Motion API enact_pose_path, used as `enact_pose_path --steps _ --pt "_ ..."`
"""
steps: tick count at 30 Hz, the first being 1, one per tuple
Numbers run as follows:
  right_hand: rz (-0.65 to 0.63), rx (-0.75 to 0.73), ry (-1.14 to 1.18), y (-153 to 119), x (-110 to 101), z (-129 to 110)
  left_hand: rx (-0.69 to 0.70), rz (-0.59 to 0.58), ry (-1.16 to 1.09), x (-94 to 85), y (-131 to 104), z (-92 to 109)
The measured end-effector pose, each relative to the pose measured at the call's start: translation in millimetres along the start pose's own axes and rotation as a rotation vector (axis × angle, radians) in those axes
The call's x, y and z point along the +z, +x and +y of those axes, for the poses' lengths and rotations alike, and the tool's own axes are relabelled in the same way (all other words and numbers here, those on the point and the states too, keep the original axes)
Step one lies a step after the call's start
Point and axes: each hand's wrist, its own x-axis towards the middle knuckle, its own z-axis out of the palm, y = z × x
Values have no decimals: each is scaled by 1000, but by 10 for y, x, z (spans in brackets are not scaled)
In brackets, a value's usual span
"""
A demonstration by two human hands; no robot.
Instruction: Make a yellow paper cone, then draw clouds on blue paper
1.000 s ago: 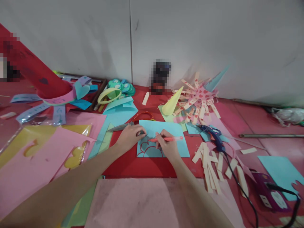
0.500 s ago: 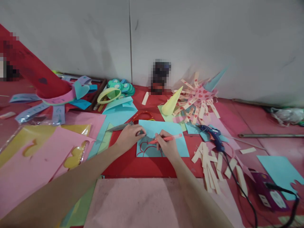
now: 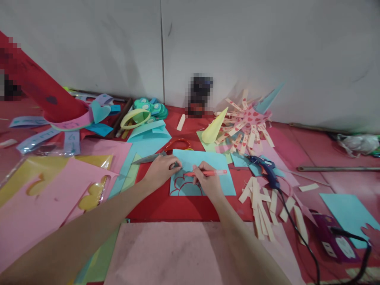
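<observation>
A light blue sheet of paper [image 3: 208,160] lies in front of me, with red curved petal outlines drawn at its lower left. My right hand [image 3: 204,176] is closed round a red pen [image 3: 215,172], its tip at the paper just above the outlines. At the sheet's left edge rests my left hand [image 3: 163,168], fingers curled inward; something small and dark shows at its fingertips, too unclear to name. Behind that hand lie scissors with red handles [image 3: 181,143], the blades pointing left and partly covered.
Right of the sheet are pale paper strips [image 3: 258,209], a blue glue gun [image 3: 267,170] with its cord and a purple box [image 3: 332,237]. A yellow paper cone [image 3: 213,128] stands behind. Pink paper [image 3: 44,209] and a red cone hat [image 3: 59,95] are on the left.
The pen tip has moved slightly left and up, and the red outline has grown at its top. My left hand stays at the sheet's left edge.
</observation>
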Motion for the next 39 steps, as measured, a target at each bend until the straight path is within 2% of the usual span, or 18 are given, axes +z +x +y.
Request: enact_pose_path --steps 5,11,17,24,30,39 --pt "44 -6 -27 -8 0 -14 3 8 1 -4 -8 -3" --pt "22 -9 -28 6 2 8 7 14 -10 -1 -2 -10" --pt "82 -19 -47 -9 3 0 18 23 -14 4 -6 -15" --pt "34 -19 -58 -17 13 17 9 21 11 11 -5 -17" --pt "149 -28 -118 -30 8 -43 5 -3 -15 -5 -10 -3" --pt "188 -57 -145 -49 23 -25 1 9 -5 -13 -4 10"
